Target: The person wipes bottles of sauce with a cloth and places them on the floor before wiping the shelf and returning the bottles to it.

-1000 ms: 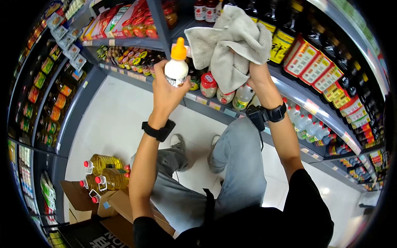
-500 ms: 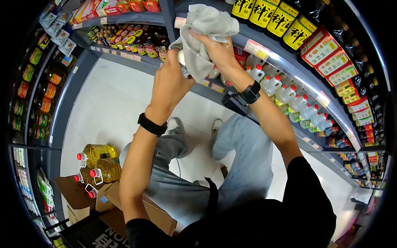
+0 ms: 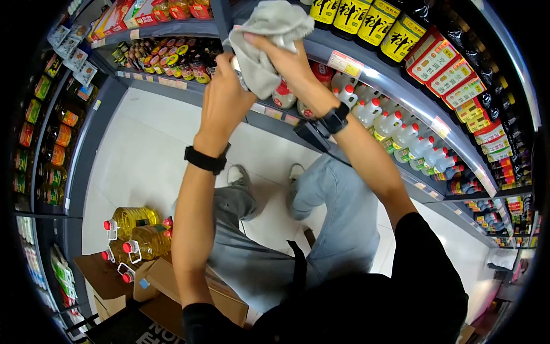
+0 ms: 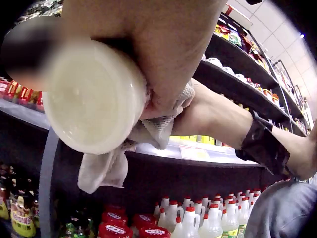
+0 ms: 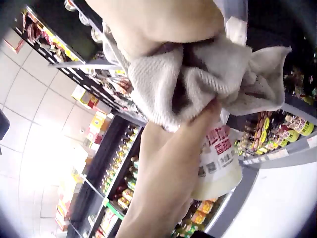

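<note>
In the head view my left hand (image 3: 224,100) grips a squat white squeeze bottle (image 5: 218,173) round its body. The bottle's pale round base (image 4: 94,99) faces the left wrist camera. My right hand (image 3: 289,66) holds a crumpled light grey cloth (image 3: 260,60) against the bottle's upper part. Folds of the cloth hide the orange cap. Red and black print and square codes show on the bottle's label in the right wrist view. Both hands are close together in front of the shelf, above its lower level.
Yellow-labelled dark bottles (image 3: 372,23) line the upper shelf on the right, with red-capped clear jugs (image 3: 395,132) below. Small jars (image 3: 177,60) fill the shelf at left. Oil jugs (image 3: 149,241) and an open cardboard box (image 3: 223,298) stand on the floor beside the person's left leg.
The right hand has brought the cloth leftward onto the bottle, covering its orange cap. Over the last half second both hands have shifted slightly left and up in the head view.
</note>
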A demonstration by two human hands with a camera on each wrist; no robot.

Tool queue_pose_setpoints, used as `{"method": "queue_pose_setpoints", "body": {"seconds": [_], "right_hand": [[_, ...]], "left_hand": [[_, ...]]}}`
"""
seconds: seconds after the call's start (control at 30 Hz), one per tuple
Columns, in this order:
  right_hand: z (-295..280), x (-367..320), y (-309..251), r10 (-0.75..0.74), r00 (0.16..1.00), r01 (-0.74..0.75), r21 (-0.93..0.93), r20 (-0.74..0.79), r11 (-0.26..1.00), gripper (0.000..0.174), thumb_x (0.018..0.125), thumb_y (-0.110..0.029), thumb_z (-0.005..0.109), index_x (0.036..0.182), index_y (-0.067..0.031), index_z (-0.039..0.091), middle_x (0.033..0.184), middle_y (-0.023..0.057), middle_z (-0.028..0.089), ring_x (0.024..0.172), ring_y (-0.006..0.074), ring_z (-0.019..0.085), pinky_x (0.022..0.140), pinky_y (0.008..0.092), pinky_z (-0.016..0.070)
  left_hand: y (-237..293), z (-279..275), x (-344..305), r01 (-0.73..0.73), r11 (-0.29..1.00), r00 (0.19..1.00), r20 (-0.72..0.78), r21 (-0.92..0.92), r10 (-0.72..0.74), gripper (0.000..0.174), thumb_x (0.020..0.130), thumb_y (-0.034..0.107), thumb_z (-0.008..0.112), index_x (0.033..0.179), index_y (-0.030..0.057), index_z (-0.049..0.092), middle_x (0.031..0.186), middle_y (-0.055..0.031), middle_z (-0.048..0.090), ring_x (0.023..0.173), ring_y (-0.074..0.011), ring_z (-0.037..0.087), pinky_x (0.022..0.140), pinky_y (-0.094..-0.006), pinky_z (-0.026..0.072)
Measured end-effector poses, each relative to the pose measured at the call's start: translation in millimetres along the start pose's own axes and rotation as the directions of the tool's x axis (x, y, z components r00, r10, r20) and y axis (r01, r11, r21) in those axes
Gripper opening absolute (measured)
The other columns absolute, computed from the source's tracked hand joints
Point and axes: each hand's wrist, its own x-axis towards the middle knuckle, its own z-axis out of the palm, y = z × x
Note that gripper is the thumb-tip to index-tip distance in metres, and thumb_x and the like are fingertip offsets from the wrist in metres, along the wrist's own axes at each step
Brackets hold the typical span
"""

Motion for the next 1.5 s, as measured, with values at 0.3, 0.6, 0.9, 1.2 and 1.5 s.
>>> {"method": "queue_pose_setpoints", "body": {"seconds": [0.3,0.6,0.9,1.2,1.5], "right_hand": [[-19.5,-28.5,22.4,0.411,0.902,-0.430,0.176,0.135,0.886,0.046,0.080,-0.017,0.075,0.120,-0.0055,0.056,0.111,0.0051,0.063,0.098,0.0147,0.062,0.082,0.0283,0.0516],[-46.5,-36.7,6.7,0.520,0.827,-0.558,0.205,0.213,0.804,0.036,0.087,-0.012,0.067,0.120,-0.0031,0.057,0.109,0.0097,0.066,0.094,0.0186,0.067,0.073,0.0304,0.0573],[-17.5,-39.9,3.6,0.618,0.761,-0.648,0.249,0.197,0.720,0.048,0.092,-0.033,0.060,0.131,-0.0066,0.050,0.115,0.0057,0.063,0.096,0.0135,0.064,0.080,0.0275,0.0536],[-37.1,-53.4,16.5,0.467,0.691,-0.526,-0.059,0.552,0.848,0.060,0.083,-0.025,0.072,0.134,-0.0052,0.050,0.129,0.0093,0.057,0.124,0.0176,0.048,0.104,0.0309,0.0376],[-39.3,-56.4,13.2,0.679,0.401,-0.698,-0.275,0.614,0.661,0.046,0.080,-0.017,0.069,0.122,-0.0012,0.061,0.122,0.0077,0.062,0.112,0.0164,0.057,0.098,0.0270,0.0411]], "left_hand": [[24.1,5.8,-15.6,0.055,0.994,0.997,0.049,0.099,-0.060,0.054,0.072,0.008,0.071,0.113,-0.0029,0.037,0.106,-0.0270,0.056,0.091,-0.0459,0.059,0.074,-0.0476,0.0504],[-1.1,-23.3,-12.0,0.534,0.273,0.845,0.514,-0.800,-0.145,0.053,0.085,0.013,0.068,0.123,0.0016,0.033,0.100,-0.0161,0.063,0.074,-0.0221,0.066,0.061,-0.0358,0.0579],[1.5,-17.2,0.0,0.114,0.724,0.959,-0.115,-0.681,-0.259,0.040,0.097,0.029,0.053,0.122,-0.0015,0.044,0.103,-0.0090,0.056,0.090,-0.0127,0.054,0.080,-0.0275,0.0465],[5.8,-14.8,-2.7,0.047,0.768,0.993,-0.054,-0.639,-0.106,0.039,0.095,0.024,0.057,0.123,0.0003,0.045,0.107,-0.0082,0.055,0.095,-0.0135,0.053,0.085,-0.0281,0.0439],[-4.8,-27.1,5.2,0.205,0.151,0.978,0.194,-0.967,-0.082,0.034,0.098,0.035,0.046,0.088,0.0036,0.056,0.096,-0.0200,0.067,0.099,-0.0237,0.063,0.089,-0.0330,0.0496]]}}
